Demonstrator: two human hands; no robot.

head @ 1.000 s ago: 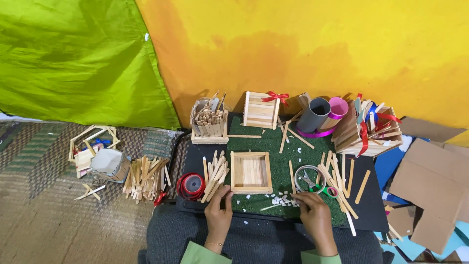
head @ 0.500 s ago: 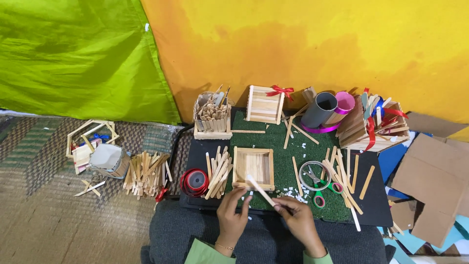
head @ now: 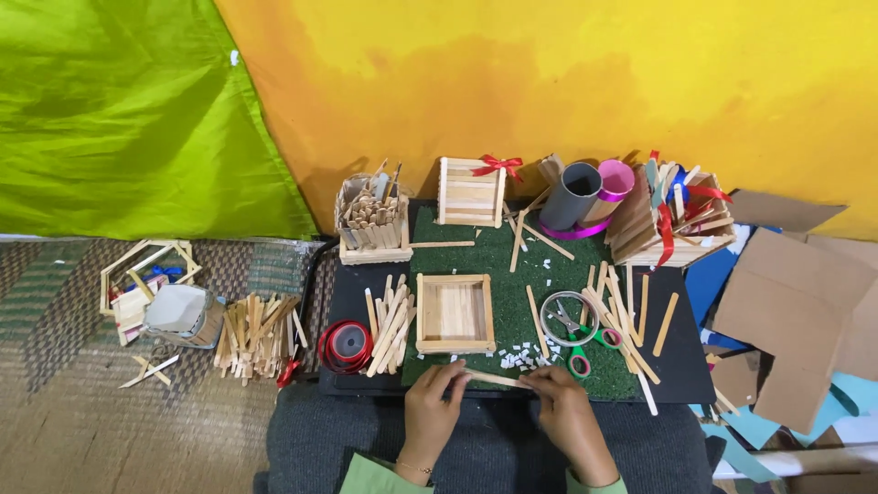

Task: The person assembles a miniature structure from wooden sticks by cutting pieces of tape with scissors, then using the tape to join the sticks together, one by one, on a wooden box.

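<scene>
Head view: a thin wooden craft stick is pinched at its two ends, the left hand closed on one end and the right hand closed on the other; the stick is held level just above the near edge of the green mat; a square stick tray lies just beyond it; a red ribbon roll and green-handled scissors are seen to either side.

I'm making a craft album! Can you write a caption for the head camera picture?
Two hands, left hand and right hand, hold a wooden stick beside a small stick-built box on green mat.
</scene>
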